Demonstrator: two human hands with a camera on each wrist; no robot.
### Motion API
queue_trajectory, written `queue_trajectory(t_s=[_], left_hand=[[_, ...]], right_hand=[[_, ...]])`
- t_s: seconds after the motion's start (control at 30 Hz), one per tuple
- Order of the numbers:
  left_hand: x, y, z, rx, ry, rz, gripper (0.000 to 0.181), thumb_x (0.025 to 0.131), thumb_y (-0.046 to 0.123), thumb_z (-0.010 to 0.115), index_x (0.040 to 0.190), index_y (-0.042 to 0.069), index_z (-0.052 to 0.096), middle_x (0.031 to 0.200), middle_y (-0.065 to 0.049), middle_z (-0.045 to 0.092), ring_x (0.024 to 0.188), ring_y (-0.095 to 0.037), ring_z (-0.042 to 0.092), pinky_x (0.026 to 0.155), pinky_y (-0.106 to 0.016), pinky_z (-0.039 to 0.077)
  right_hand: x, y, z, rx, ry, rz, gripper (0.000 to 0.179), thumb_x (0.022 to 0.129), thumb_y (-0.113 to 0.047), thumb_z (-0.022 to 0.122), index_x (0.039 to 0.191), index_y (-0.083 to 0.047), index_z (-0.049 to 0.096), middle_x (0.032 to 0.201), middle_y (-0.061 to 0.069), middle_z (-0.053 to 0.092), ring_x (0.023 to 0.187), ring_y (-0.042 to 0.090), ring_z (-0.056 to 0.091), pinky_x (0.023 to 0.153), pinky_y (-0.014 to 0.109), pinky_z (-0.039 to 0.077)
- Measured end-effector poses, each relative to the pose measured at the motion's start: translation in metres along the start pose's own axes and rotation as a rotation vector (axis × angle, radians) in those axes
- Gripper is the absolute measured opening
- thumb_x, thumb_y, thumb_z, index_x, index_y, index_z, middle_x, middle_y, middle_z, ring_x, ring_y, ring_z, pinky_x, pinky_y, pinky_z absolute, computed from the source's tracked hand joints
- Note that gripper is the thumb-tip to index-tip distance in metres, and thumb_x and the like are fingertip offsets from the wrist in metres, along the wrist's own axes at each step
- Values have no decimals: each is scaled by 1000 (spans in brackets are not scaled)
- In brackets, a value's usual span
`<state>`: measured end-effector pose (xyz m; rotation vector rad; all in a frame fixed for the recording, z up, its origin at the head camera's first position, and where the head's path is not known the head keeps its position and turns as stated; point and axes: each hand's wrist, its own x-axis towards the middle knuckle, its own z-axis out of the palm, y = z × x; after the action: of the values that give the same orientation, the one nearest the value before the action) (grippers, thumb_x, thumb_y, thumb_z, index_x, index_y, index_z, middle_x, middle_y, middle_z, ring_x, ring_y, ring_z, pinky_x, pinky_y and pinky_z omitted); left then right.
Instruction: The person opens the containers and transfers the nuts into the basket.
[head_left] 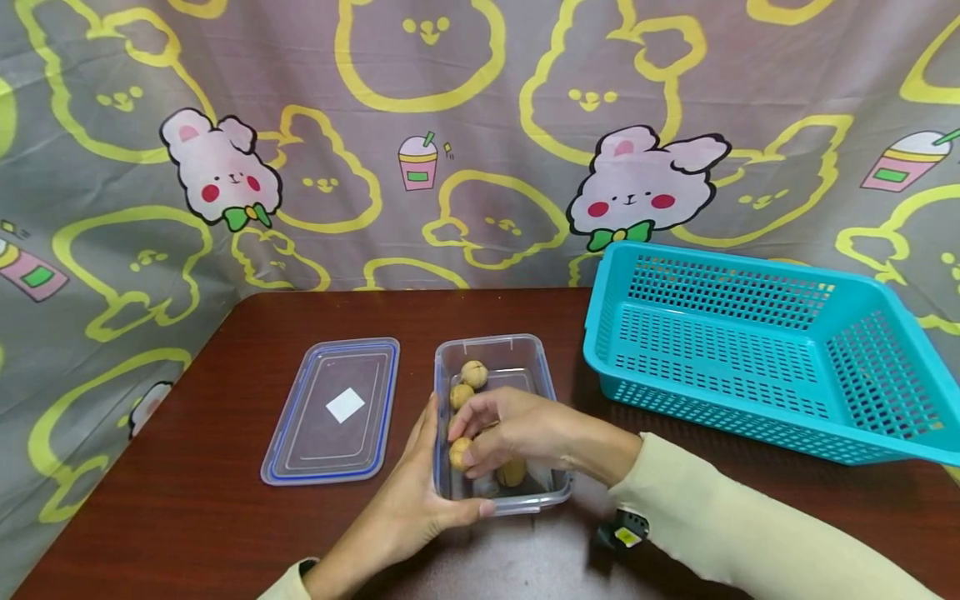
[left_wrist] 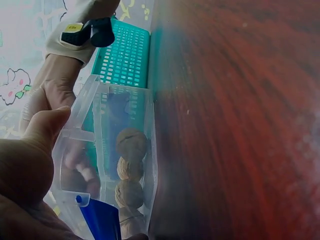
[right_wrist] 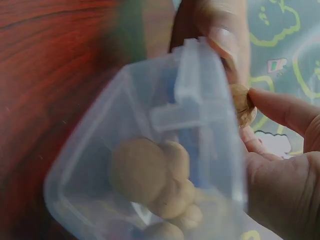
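One lid [head_left: 318, 433], one turquoise basket [head_left: 720, 354], one clear container [head_left: 525, 505], at least four walnuts [head_left: 474, 373] inside, your left hand [head_left: 417, 483] spread against it, your right hand [head_left: 517, 427] pinching another walnut [head_left: 458, 455]

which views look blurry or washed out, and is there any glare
Head: mostly crisp, pale glare on the dark red-brown table near the bottom; left wrist: grey patterned cloth washed out at upper left; right wrist: round tan walnuts soft through the hazy, clear plastic box.
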<state>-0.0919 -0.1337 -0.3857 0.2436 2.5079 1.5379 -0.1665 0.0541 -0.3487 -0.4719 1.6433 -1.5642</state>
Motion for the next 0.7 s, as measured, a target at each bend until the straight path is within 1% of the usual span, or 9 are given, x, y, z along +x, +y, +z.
queue_trajectory(t_s=[0.13, 0.27, 0.47, 0.7], left_hand=[[0, -1, 0, 8, 4, 7, 144, 70, 34, 97, 169, 9, -4, 177, -16, 0, 162, -39, 9, 128, -63, 15], [0, 0, 0, 37, 12, -5, 145, 69, 36, 98, 169, 12, -4, 177, -17, 2, 161, -40, 12, 127, -65, 18], [-1, 1, 0, 41, 22, -39, 145, 68, 35, 99, 170, 14, -2, 177, -16, 4, 161, -40, 13, 127, -65, 18], [0, 1, 0, 38, 32, -40, 145, 68, 34, 99, 170, 14, -1, 177, -18, 5, 161, -41, 14, 127, -65, 18]], right_hand=[[-7, -10, -9, -5, -8, -13, 25, 92, 3, 66, 116, 8, 62, 103, 9, 65, 90, 19, 73, 92, 44, 63], [-19, -24, -20, -43, 10, -52, 25, 94, -1, 67, 118, 7, 62, 111, 11, 65, 97, 21, 71, 95, 45, 62], [-38, -45, -44, -143, 101, -82, 29, 93, -5, 70, 120, 2, 63, 120, 13, 64, 105, 25, 68, 97, 42, 62], [-60, -64, -79, -198, 184, -116, 30, 94, -4, 71, 122, 2, 63, 126, 15, 67, 106, 28, 68, 98, 41, 62]])
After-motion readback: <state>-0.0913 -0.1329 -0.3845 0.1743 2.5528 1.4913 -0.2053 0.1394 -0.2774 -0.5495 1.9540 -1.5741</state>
